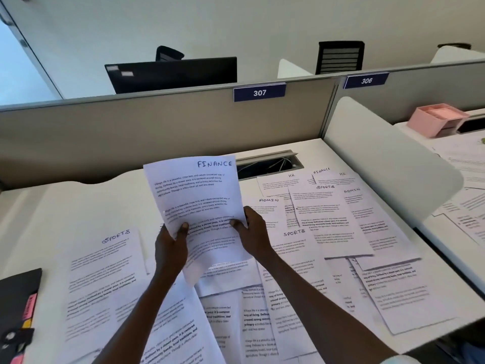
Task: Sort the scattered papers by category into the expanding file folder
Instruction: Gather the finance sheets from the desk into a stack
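A sheet headed FINANCE (194, 190) is lifted off the desk and tilted toward me. My left hand (170, 245) grips its lower left edge, thumb on the front. My right hand (253, 232) pinches its lower right edge. Many printed sheets lie scattered on the white desk (65, 206): one headed SPORTS (102, 271) at the left, others headed ADMIN (269, 206), SPORTS (296, 243), HR and FINANCE (322, 177) overlapping at the right. The black expanding file folder (15, 306) with pink and yellow tabs lies at the desk's left edge, partly out of frame.
A grey partition (131, 135) with a plate numbered 307 closes the desk's far side, with an open cable slot (265, 164) in front of it. A white curved divider (380, 158) bounds the right. Beyond it the neighbouring desk holds more papers and a pink organiser (438, 118).
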A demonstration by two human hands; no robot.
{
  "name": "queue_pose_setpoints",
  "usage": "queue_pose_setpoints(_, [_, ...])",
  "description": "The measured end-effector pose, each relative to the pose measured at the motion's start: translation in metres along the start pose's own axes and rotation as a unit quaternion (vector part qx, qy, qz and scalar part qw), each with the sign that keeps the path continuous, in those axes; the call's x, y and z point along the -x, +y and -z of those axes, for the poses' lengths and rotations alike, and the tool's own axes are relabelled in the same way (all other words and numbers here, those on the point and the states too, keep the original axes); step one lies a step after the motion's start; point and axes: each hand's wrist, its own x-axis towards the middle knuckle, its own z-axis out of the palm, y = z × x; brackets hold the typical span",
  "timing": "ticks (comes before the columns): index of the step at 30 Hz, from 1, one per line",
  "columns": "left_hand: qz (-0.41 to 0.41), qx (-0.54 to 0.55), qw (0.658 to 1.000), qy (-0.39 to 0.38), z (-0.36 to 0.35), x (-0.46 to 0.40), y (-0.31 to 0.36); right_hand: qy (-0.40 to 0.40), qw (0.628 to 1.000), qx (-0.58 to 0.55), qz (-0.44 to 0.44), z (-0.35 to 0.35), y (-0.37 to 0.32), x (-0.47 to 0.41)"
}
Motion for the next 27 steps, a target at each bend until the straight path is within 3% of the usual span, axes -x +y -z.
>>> queue_pose_setpoints(9, [0.073, 0.117, 0.98, -0.141, -0.03, -0.007, 0.025, -0.06, 0.997, -0.021, -0.047, 0.052, 0.027, -0.029])
queue_pose_setpoints(17, [0.115, 0.149, 0.973, -0.134, -0.075, -0.016, 0.048, -0.128, 0.984, -0.073, -0.103, 0.1, 0.052, -0.068])
queue_pose_setpoints(22, [0.13, 0.158, 0.973, -0.107, -0.102, -0.026, 0.057, -0.049, 0.976, -0.136, -0.162, 0.143, 0.068, -0.107])
queue_pose_setpoints(27, [0.148, 0.159, 0.971, -0.101, -0.127, -0.039, 0.061, 0.077, 0.982, -0.041, -0.17, 0.192, 0.115, -0.164])
